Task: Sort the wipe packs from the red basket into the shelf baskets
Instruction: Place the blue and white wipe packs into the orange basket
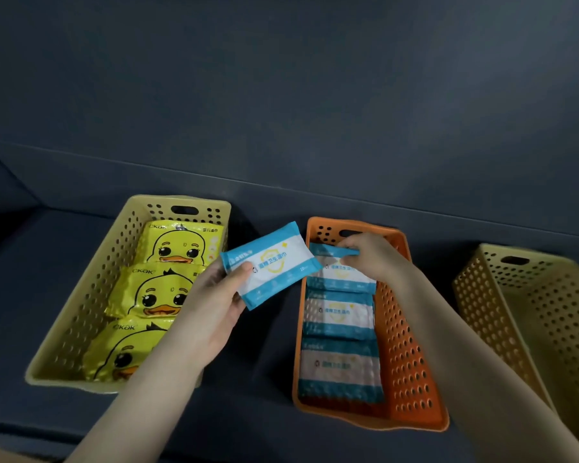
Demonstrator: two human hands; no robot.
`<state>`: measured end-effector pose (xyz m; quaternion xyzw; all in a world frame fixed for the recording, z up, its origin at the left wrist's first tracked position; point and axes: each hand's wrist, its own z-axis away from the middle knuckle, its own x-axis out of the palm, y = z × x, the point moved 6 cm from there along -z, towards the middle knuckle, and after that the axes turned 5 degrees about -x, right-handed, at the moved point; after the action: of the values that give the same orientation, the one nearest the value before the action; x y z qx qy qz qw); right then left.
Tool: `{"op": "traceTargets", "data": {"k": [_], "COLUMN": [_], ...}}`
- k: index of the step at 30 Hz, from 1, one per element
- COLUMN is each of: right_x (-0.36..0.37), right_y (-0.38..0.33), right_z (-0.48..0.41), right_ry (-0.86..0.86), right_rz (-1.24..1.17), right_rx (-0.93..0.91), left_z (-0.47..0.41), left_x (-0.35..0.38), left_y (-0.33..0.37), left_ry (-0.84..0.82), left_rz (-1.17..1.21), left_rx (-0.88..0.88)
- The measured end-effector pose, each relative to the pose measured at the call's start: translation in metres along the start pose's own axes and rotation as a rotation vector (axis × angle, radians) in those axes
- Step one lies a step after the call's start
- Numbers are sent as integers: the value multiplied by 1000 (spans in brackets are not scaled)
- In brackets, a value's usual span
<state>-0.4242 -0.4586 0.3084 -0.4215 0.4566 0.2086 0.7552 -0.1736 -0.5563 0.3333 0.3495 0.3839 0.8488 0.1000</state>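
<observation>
Fingers of the left hand [214, 305] clamp a soft blue-and-white plastic wipe pack [271, 262] at nine o'clock of the orange perforated basket [411, 329]. The right hand [370, 255] pinches another pack [335, 253] at its twelve o'clock end. Likely light and slippery; crimped edges should grip best.

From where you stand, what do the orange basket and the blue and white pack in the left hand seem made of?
The orange basket looks like rigid moulded plastic, matte: even colour, rows of holes, cut-out handle. The pack in the left hand seems soft printed plastic film, faintly shiny, with flat sealed ends; any lining is hidden.
</observation>
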Motion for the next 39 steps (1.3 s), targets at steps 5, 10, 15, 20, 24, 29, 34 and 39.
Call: {"op": "traceTargets", "data": {"k": [5,10,15,20,24,29,34,39], "right_x": [5,21,12,-9,6,-23,-7,37], "right_y": [2,4,-7,-45,-67,-31,-13,-18], "right_z": [6,5,10,57,92,128,138,121], "right_ry": [151,130,117,177,-31,420,399,252], "right_rz": [76,193,62,-598,-1117,-1023,-581,-712], "right_rx": [23,28,15,76,130,213,375,503], "left_z": [-5,-5,-3,-1,-1,-11,-13,-17], "left_x": [0,0,1,7,32,49,45,36], "left_y": [-1,-2,-1,-1,-8,-17,-44,-49], "left_ry": [-24,-25,-31,-62,-169,-134,-186,-220], "left_rz": [-5,10,-4,-55,-207,-668,-730,-577], "left_rx": [-37,-56,-51,6,41,232,12,-136]}}
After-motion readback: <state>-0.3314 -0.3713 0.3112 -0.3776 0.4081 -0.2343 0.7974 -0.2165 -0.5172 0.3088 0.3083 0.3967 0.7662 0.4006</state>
